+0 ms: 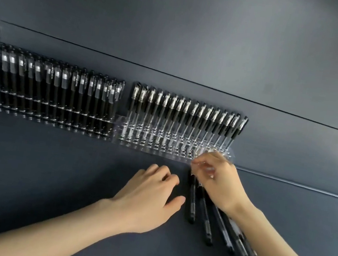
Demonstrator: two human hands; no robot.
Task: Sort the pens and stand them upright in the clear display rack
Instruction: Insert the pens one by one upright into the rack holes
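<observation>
Right grip (217, 178) curled at rack (138, 145), blurred; I cannot tell contents. Left grip (147, 195) flat, slack. Back row filled; loose pens (192, 201) await.

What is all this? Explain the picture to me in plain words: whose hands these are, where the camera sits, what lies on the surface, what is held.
There is no machine here: a person works with two bare hands. The one picture comes from a camera worn on the person's head, looking forward and down.

The left hand rests palm down on the dark surface and holds nothing. The right hand is blurred. Its fingers curl at the top ends of a few loose black pens lying on the surface, and it is not clear whether they pinch one.

Behind the hands stand two racks. The left rack is packed with dark pens. The clear rack on the right has a back row of upright pens, with empty holes in front.
</observation>
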